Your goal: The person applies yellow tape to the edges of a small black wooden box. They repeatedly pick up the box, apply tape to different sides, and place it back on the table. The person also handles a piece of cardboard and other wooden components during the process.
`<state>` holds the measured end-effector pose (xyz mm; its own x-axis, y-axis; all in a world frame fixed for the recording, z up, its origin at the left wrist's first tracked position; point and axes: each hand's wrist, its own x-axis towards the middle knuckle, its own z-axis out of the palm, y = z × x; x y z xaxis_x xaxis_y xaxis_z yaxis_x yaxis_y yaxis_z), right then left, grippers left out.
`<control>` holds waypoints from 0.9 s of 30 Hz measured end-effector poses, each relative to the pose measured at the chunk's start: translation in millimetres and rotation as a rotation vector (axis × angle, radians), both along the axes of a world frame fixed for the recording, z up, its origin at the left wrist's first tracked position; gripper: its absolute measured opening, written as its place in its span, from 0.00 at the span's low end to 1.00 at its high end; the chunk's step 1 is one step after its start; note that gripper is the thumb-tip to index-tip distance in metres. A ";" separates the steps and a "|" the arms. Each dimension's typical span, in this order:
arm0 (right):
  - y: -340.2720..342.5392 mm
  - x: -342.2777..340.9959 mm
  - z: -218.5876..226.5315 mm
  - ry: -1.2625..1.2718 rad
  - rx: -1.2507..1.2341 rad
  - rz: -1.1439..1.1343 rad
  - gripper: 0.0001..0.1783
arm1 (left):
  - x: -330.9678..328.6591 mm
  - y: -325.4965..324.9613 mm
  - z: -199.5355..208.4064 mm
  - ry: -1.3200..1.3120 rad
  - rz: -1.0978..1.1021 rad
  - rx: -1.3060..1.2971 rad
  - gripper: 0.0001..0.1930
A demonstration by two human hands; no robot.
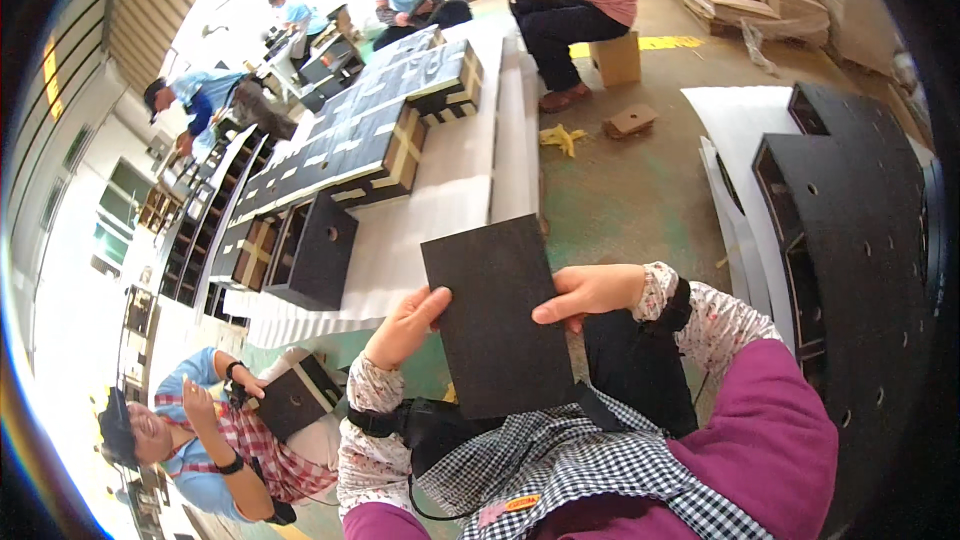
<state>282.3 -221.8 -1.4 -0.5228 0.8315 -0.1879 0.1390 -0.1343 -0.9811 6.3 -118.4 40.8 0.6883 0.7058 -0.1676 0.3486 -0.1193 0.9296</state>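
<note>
A flat black rectangular board (495, 325) stands tilted in front of me, above my lap. On its left edge my left hand (408, 325) is closed, thumb on the near face. My right hand (588, 292) grips the right edge a little higher, its thumb also across the near face. The fingers behind the board are mostly hidden. The board's visible face is plain, without a hole.
Black boxes with tan tape (350, 145) stand on a white-covered table ahead. One black box with a round hole (325, 252) sits at its near end. More black boxes (850, 210) line the right. A co-worker at lower left holds a black box (295, 398); others work farther back.
</note>
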 end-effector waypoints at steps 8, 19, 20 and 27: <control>4.3 61.5 -0.9 0.297 -0.170 -0.471 0.22 | -41.5 10.0 -18.8 0.204 0.069 0.204 0.18; 68.7 331.1 -41.6 0.802 0.145 -1.104 0.12 | -198.7 -28.4 -64.1 0.438 0.240 0.455 0.19; 71.4 363.2 -50.2 0.824 0.152 -1.135 0.11 | -201.6 -28.2 -66.1 0.394 0.323 0.330 0.18; 59.5 494.6 -86.1 1.054 0.287 -1.618 0.05 | -165.1 -30.4 -68.0 0.293 0.613 -0.176 0.17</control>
<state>776.9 -162.3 -87.5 0.8465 0.5093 -0.1549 -0.4931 0.6406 -0.5887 -158.8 -148.8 -27.2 0.0836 0.8978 -0.4324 0.5438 0.3225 0.7748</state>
